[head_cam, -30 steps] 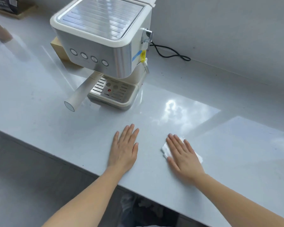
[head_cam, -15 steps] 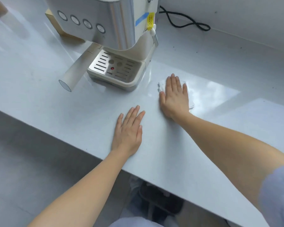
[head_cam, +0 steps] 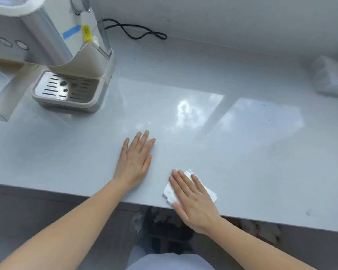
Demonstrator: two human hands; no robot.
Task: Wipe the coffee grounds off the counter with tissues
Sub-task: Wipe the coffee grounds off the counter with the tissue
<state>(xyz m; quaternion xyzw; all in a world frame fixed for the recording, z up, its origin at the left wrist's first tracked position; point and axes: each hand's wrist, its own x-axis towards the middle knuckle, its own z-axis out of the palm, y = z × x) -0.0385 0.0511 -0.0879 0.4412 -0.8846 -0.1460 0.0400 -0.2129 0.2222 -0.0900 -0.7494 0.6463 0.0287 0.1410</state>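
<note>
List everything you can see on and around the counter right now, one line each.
counter: one, pale grey and glossy, fills the view
coffee machine: one, white and silver, back left
drip tray: one, cream rim with metal grate, at the machine's base
cable: one, black, along the back wall right of the machine
dark specks: a few, near the back wall
blurred white object: one, far right; cannot tell what
tissue: one, white, folded, at the counter's front edge
left hand: flat on the counter, holding nothing
right hand: flat, pressing the tissue
</note>
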